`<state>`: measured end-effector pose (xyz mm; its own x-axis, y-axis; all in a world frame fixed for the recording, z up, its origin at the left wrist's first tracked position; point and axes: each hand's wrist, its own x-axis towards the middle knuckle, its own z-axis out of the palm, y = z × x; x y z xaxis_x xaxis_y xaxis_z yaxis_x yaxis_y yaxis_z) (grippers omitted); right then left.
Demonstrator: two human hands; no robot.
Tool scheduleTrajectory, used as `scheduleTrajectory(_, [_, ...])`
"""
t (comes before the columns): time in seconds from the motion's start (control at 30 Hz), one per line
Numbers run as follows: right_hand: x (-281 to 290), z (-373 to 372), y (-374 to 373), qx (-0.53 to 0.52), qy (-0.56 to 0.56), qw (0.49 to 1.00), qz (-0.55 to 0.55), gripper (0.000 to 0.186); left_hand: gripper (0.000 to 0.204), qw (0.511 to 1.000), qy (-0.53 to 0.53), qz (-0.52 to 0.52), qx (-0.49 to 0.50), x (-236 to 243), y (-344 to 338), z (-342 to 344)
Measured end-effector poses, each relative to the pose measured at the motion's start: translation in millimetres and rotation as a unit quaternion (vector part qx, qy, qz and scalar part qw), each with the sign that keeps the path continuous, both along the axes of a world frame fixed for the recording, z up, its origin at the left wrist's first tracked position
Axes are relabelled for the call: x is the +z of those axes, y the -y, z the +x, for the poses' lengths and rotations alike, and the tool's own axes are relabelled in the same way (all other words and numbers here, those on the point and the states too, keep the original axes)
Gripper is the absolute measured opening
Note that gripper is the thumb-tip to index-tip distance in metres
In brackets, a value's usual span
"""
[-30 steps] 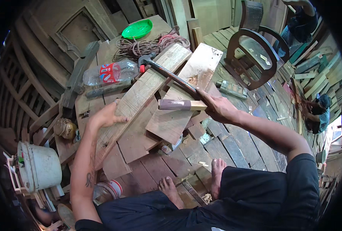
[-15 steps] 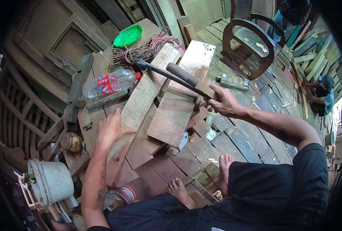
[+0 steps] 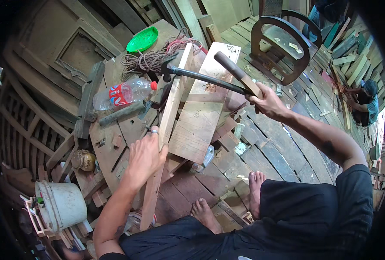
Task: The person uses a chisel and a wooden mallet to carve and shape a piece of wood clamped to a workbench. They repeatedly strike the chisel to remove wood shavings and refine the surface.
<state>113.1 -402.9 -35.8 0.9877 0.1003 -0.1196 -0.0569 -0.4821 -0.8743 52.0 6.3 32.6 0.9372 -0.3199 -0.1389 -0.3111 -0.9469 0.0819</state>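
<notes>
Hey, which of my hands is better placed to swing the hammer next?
Probably your right hand: it grips the hammer, while your left hand holds the wooden plank.

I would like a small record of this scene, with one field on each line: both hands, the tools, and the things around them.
Left hand: grips a plank, which stands on its narrow edge
Right hand: holds a hammer and a stick together
Hammer: handle crosses over the plank in this view
Bottle: clear, red cap, lying left of the plank
Beyond bottle: ropes, green basket
Lower left: pale bucket
Far right: crouching co-worker
</notes>
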Motion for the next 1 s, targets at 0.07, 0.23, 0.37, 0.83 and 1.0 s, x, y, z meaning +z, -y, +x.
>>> scheduleTrajectory(0.07, [-2.3,-2.1,5.1,-0.010,-0.026,1.000,-0.011,0.028,0.051,1.000,-0.009,-0.011,0.005,0.8,5.6,-2.5])
scheduleTrajectory(0.23, [-9.5,-6.9,16.7,0.055,-0.024,0.997,-0.055,0.030,0.046,0.996,-0.070,-0.026,0.045,9.4,19.1,-0.4])
scheduleTrajectory(0.37, [-8.7,-9.8,12.8,0.072,-0.027,0.995,-0.069,0.034,0.052,0.994,-0.067,-0.082,0.041,-3.8,12.4,2.6])
scheduleTrajectory(0.83, [-10.8,-0.8,1.3,0.097,0.026,0.978,-0.182,0.046,0.063,0.991,-0.100,-0.084,0.037,-6.6,12.7,7.3])
scheduleTrajectory(1.0, [-21.3,1.6,-0.9,0.090,0.097,0.982,-0.138,0.049,0.065,0.993,-0.076,-0.086,0.009,-8.9,11.9,6.8])
